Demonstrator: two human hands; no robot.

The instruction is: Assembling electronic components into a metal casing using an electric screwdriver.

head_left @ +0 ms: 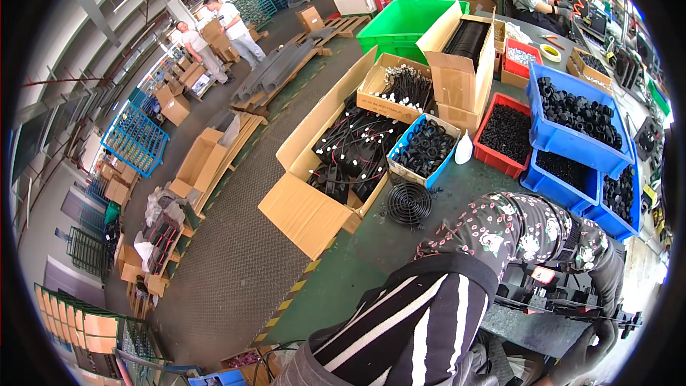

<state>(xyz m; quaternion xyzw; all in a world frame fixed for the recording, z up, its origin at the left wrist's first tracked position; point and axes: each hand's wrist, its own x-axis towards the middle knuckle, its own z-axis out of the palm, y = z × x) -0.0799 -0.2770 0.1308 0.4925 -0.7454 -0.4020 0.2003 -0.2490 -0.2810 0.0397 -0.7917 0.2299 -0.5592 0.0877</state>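
Note:
At the lower right, my left arm in a dark floral sleeve bends across to my left hand (pixel 609 277), in a dark covering, beside a row of black parts (pixel 547 299). Its fingers are hidden among the dark shapes. Below it, close to the same black parts, is my right hand (pixel 594 342), also dark-covered; its finger positions cannot be made out. A small white and red label (pixel 543 274) shows on the black parts, which lie over a grey work surface (pixel 529 327). A round black wire fan guard (pixel 409 204) rests on the green table beyond my left arm.
An open carton (pixel 289 204) holds black fans with cables. Near it stand a blue-edged box of black rings (pixel 426 146), a white bottle (pixel 464 149), a red bin (pixel 503 136) and stacked blue bins (pixel 579 118). A green tub (pixel 393 28) stands behind. Several people are farther off.

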